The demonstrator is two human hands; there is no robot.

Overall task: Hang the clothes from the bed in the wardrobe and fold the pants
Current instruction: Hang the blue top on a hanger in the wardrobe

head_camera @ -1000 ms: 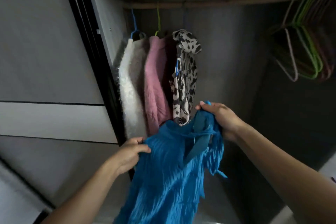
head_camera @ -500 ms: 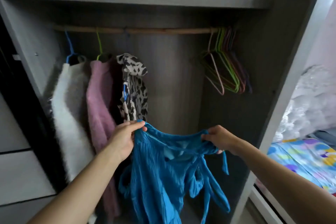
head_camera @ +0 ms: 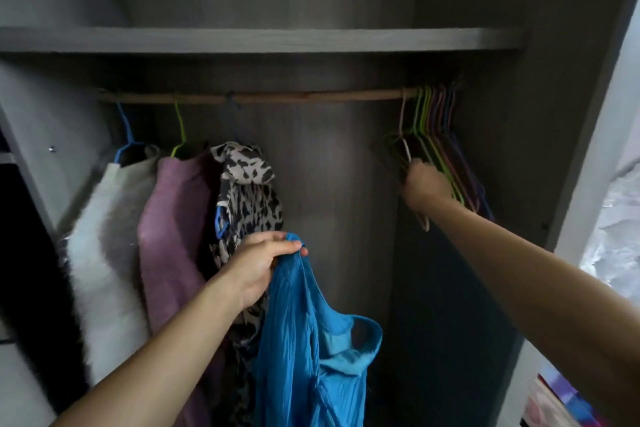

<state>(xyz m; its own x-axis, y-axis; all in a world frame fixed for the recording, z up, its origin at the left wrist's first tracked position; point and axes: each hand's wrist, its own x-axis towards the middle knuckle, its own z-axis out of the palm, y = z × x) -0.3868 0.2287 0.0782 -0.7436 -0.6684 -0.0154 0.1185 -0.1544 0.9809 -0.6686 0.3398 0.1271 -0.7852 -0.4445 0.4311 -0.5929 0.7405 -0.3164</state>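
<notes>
1. Head view: the left hand [head_camera: 256,270] pinches the top edge of a bright blue garment of crinkled fabric [head_camera: 304,340] between the thumb and the curled fingers, in front of the middle of the wardrobe opening.
2. The blue garment hangs down from this pinch and goes out at the bottom edge of the picture. One round opening of it gapes at the lower right. It is not yet on any hanger.
3. The right hand [head_camera: 422,184] is stretched out to the right end of the wooden rod [head_camera: 277,96] and lies against a bunch of empty thin hangers [head_camera: 437,135]. The hand is blurred and its fingers are hidden, so I cannot tell if it grips a hanger or only touches one.
4. These hangers are green, pink, purple, blue and beige. They are packed close together at the right end of the rod, near the right wall of the grey wardrobe [head_camera: 502,149].
5. Three garments hang at the left end of the rod:
   - a white fluffy garment [head_camera: 100,253] on a blue hanger [head_camera: 125,135];
   - beside it, a pink fuzzy sweater [head_camera: 169,236] on a green hanger [head_camera: 180,128];
   - a black-and-cream leopard-print garment [head_camera: 247,198], just behind the left hand.
6. A grey wooden shelf [head_camera: 259,40] runs across the wardrobe above the rod.
7. In the bottom right corner, outside the wardrobe, a piece of colourful cloth [head_camera: 568,402] shows.
</notes>
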